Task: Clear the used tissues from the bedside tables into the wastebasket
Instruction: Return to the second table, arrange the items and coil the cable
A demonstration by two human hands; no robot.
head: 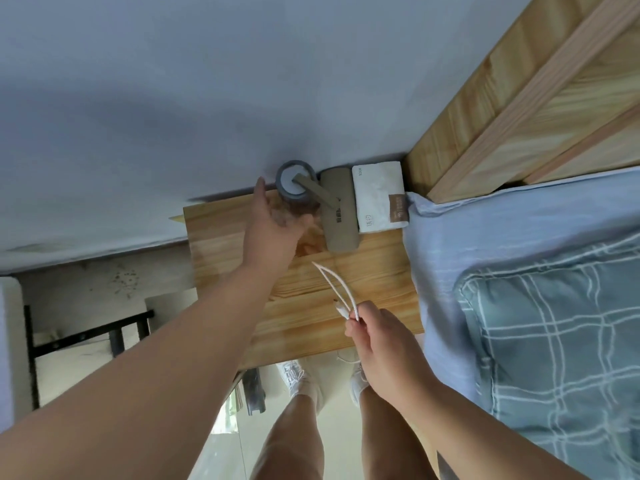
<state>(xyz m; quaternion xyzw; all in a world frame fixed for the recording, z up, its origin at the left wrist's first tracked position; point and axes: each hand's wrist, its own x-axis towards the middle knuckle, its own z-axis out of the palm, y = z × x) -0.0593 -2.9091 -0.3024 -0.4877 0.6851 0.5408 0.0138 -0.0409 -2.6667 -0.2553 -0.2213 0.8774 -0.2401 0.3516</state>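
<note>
Left hand (pixel 273 226) reaches with fingers spread, right beside the grey round thing (pixel 296 181) on the bench (pixel 374 271), and could knock it over. Right hand (pixel 377 337) pinches a white cable (pixel 334 289).

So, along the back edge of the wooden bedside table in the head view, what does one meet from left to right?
Grey round cylinder → flat taupe slab → white tissue pack → pale blue bed sheet.

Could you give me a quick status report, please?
Right hand pinching white cable. Left hand at blurred thing by lamp, grip unclear. No used tissue or wastebasket seen.
</note>
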